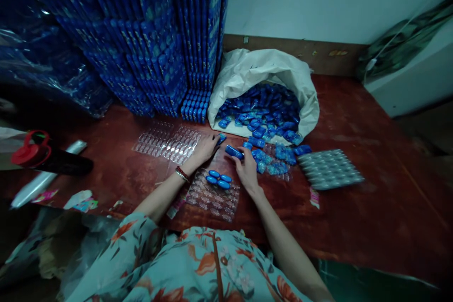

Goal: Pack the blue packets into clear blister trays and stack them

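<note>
My left hand [206, 149] is closed on a small blue packet [221, 139], its fingertips above the table. To its right, my right hand [246, 167] grips a blue item [234, 152] between thumb and fingers. Between my forearms lies a clear moulded tray [214, 200], with several shiny blue oval pieces [218, 179] in its upper part. Loose blue packets [278, 163] are spread beside my right hand, in front of a white sack [309, 89] lying on its side with its mouth open and many blue packets inside.
Tall stacks of blue packs [141, 47] stand at the back left. Clear trays [168, 143] lie left of my hands, a stack of trays [331, 169] to the right. A red-lidded bottle [63, 158] and a plastic roll [35, 188] are on the far left of the red-brown table [354, 226].
</note>
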### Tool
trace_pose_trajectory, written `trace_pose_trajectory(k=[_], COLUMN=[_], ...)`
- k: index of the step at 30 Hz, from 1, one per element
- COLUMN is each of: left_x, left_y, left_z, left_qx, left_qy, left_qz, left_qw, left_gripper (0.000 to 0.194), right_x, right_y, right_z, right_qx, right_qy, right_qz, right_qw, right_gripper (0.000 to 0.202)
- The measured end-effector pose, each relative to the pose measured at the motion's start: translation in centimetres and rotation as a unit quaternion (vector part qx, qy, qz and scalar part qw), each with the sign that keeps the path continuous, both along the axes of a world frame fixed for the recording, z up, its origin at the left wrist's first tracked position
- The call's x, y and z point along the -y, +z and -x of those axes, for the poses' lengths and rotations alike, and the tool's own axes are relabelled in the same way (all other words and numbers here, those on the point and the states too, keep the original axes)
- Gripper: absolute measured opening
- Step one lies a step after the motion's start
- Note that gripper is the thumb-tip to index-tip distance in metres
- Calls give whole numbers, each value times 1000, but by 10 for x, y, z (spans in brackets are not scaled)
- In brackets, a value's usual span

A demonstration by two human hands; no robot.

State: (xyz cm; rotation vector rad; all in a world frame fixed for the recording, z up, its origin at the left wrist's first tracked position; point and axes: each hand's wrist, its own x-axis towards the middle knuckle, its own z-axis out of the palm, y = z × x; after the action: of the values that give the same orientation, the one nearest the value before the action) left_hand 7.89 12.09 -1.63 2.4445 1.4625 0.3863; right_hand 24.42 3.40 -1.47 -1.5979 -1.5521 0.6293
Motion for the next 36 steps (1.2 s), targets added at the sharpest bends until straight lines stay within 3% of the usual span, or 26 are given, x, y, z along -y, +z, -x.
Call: trace_pose_trajectory(k=[3, 7, 11, 15, 19, 25, 29, 36], left_x=[15, 70, 136, 174, 178, 172, 177, 164], left_y=[6, 23, 35, 30, 15, 4, 11, 42], left_z=[19, 64, 90, 79, 63, 67, 64, 27], left_qx=[80, 229, 261, 252, 218, 113, 6, -182], left_qy=[8, 96, 142, 112, 73, 4, -22, -97], left_qz=[10, 14, 46, 67, 31, 14, 19, 75], left_qw=[997, 969, 954, 959, 973, 994, 1000, 976], left_gripper=[30, 23, 19, 17, 24, 32, 34, 26], right_x=[28, 79, 110, 111, 104, 105, 104, 90], right_y=[18, 30, 19, -5, -20, -14, 5, 42], right_z=[-28, -51, -28, 2, 0, -19, -7, 40], right_qx=[-122, -157, -96, -22, 94, 239, 341, 482], right_qy=[-44, 10, 68, 108, 185, 235, 244, 275], right_qz=[42, 68, 65, -82, -166, -143, -84, -5], right_qw=[991, 985, 991, 991, 964, 931, 904, 832], right_gripper=[36, 31, 17, 26, 48, 53, 44, 26])
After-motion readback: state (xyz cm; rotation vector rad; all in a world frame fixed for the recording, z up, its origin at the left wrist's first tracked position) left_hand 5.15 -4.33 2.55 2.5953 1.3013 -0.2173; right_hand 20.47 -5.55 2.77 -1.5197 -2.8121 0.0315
